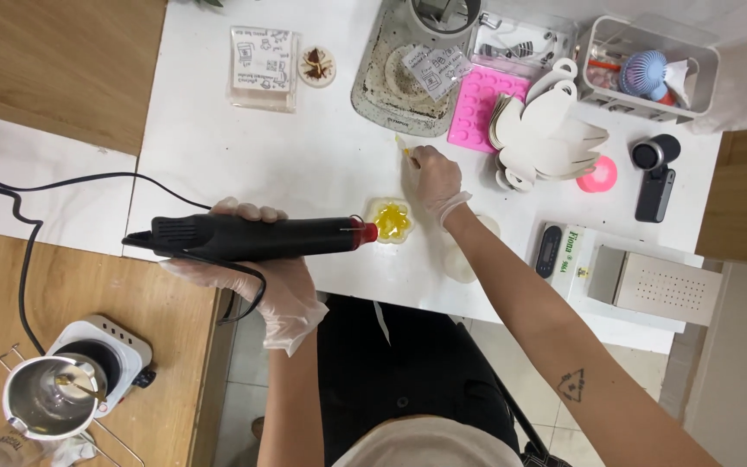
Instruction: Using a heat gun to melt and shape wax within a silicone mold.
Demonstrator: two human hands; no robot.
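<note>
We observe the left hand [257, 268], gloved, wrapped closed around the body of a black heat gun [252, 238], which lies level across the view with its red-ringed nozzle pointing right. The nozzle tip sits just beside a flower-shaped mould [390, 221] filled with yellow material, resting on the white surface [304, 156] near its front edge. The gun's black cord [19, 207] trails off to the left.

The right hand [434, 177], also gloved, is pressed closed in a pinch on a thin yellowish stick [403, 146], held just beyond the mould; the stick's tip points away from the person.

Farther back on the surface we note a pink silicone tray [480, 108], a stack of white flower-shaped pieces [546, 130], a grey base plate [399, 86], a clear storage basket [646, 65] and a small scale [568, 252]. To the lower left, on a wooden top, a metal pitcher [49, 398] stands on a small white hotplate [110, 346].
</note>
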